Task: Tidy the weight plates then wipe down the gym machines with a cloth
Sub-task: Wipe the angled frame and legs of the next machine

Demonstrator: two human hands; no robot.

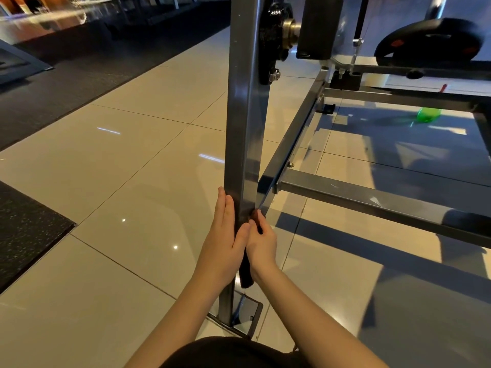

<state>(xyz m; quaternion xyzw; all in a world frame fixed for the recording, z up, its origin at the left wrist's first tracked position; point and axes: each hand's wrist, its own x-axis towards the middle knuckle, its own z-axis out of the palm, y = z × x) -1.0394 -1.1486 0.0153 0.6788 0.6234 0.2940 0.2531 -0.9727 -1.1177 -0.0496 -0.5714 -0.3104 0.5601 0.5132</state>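
Observation:
A grey steel upright post of a gym machine stands on the tiled floor in the middle of the view. A dark cloth is wrapped around its lower part. My left hand lies flat against the post's left side, fingers straight, pressing the cloth. On the right side of the post, my right hand curls its fingers round the cloth. A black weight plate sits on the machine at the upper right.
The machine's base rails run right across the floor. A foot plate anchors the post. A green bottle lies on the tiles under the frame. Black rubber mats border the tiles at left.

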